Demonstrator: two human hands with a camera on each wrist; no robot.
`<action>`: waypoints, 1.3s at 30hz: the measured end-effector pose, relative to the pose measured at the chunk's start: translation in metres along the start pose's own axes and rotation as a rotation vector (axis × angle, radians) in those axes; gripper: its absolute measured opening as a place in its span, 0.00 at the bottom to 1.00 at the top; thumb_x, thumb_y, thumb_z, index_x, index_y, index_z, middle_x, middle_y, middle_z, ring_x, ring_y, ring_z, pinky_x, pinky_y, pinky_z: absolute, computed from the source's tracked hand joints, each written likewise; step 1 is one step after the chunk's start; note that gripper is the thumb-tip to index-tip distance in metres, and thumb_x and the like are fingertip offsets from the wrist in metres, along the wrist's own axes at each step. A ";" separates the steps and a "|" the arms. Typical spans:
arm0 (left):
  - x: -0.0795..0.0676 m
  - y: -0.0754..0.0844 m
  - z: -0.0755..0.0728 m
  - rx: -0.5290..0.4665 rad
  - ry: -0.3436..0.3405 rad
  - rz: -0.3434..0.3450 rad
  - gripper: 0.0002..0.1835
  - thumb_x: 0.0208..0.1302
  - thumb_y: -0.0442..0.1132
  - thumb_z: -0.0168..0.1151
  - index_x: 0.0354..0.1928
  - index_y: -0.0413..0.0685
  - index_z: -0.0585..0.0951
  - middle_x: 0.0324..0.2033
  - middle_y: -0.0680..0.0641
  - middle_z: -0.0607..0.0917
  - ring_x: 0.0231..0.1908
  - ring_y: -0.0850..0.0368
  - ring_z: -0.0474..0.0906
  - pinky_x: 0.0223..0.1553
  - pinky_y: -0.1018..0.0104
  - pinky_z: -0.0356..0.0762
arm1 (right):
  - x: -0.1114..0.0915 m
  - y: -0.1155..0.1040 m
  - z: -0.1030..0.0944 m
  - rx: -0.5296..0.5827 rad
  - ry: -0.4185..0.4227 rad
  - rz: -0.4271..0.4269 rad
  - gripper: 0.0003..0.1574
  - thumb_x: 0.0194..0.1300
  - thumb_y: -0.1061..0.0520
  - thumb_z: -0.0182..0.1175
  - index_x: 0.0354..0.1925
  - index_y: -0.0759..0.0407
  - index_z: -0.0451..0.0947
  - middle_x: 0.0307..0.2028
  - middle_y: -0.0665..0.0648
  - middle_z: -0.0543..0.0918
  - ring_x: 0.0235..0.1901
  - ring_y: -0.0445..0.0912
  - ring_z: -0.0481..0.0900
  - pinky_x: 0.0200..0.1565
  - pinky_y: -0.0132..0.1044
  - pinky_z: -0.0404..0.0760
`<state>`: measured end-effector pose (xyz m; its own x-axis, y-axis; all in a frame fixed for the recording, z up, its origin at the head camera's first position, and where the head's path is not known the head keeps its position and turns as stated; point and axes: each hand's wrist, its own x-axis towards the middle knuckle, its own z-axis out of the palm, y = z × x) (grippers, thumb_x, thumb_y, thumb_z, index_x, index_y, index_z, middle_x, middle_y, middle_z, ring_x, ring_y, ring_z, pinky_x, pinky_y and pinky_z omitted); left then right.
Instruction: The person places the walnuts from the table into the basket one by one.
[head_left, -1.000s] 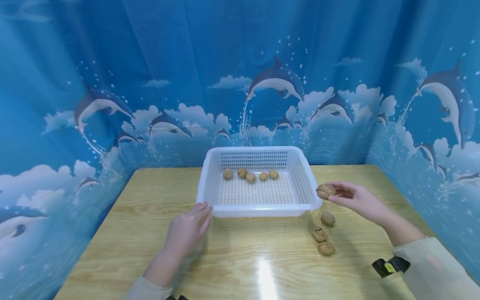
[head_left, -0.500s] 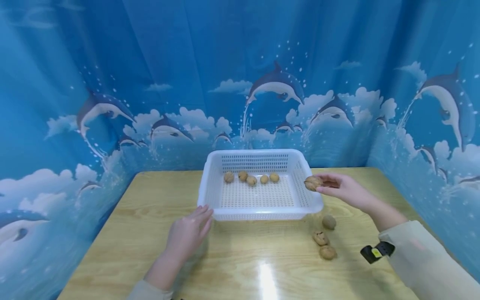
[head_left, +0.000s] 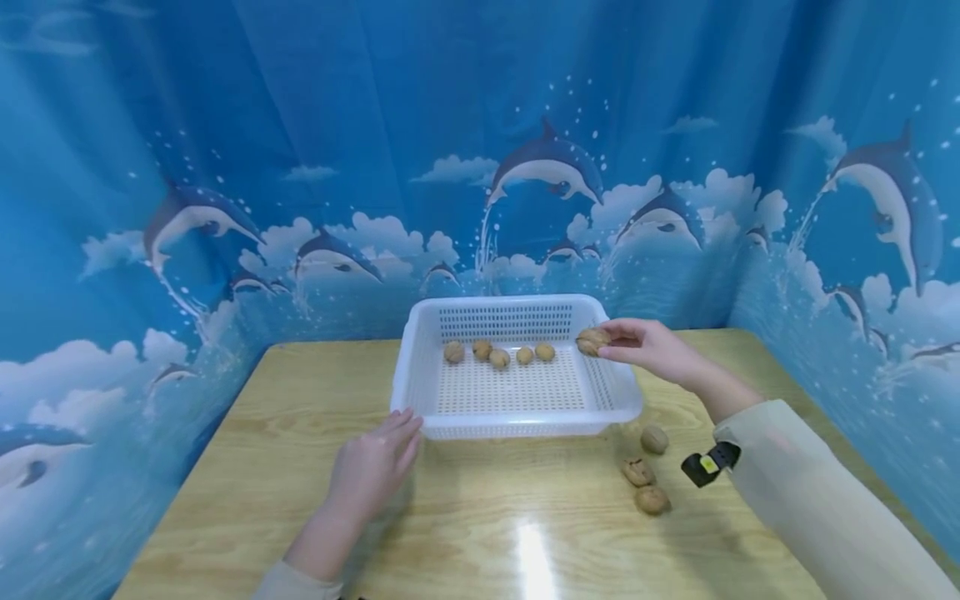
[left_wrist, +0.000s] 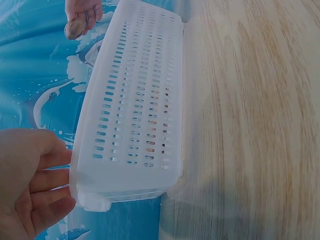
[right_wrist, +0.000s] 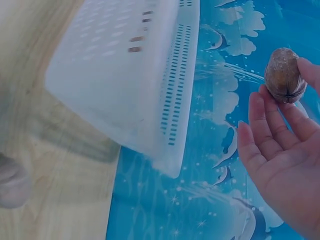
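My right hand [head_left: 651,350] pinches a brown walnut [head_left: 591,341] between thumb and fingers, above the right side of a white plastic basket [head_left: 517,422]. In the right wrist view the walnut [right_wrist: 285,76] sits at the fingertips, higher than the basket's rim. My left hand [head_left: 371,467] rests its fingertips on the basket's front left corner, and the left wrist view shows those relaxed fingers against the rim [left_wrist: 80,165]. Several walnuts [head_left: 499,358] lie in a loose row toward the back of the basket's slotted floor.
Three more walnuts lie on the wooden table [head_left: 315,392] to the right: one [head_left: 654,439] near the basket's corner, and two [head_left: 638,472] close together nearer to me. A blue dolphin-print curtain [head_left: 360,167] encloses the back and sides.
My right hand has carried the walnut leftward and a little up, from outside the basket's right rim to over its inside. The left hand has stayed at the corner.
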<state>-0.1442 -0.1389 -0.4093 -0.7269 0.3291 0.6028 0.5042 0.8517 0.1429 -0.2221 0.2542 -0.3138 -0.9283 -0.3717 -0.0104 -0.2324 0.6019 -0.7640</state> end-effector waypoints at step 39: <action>-0.001 -0.004 0.004 0.006 0.083 0.043 0.13 0.50 0.37 0.69 0.40 0.45 0.85 0.42 0.44 0.85 0.39 0.49 0.84 0.28 0.54 0.83 | 0.105 -0.030 0.014 0.019 -0.172 -0.074 0.37 0.62 0.45 0.60 0.65 0.56 0.64 0.60 0.59 0.72 0.60 0.54 0.67 0.60 0.52 0.69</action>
<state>-0.1471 -0.1408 -0.4132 -0.6631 0.3308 0.6715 0.5310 0.8401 0.1106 -0.3084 0.1878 -0.3008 -0.8451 -0.5309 -0.0629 -0.2910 0.5556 -0.7789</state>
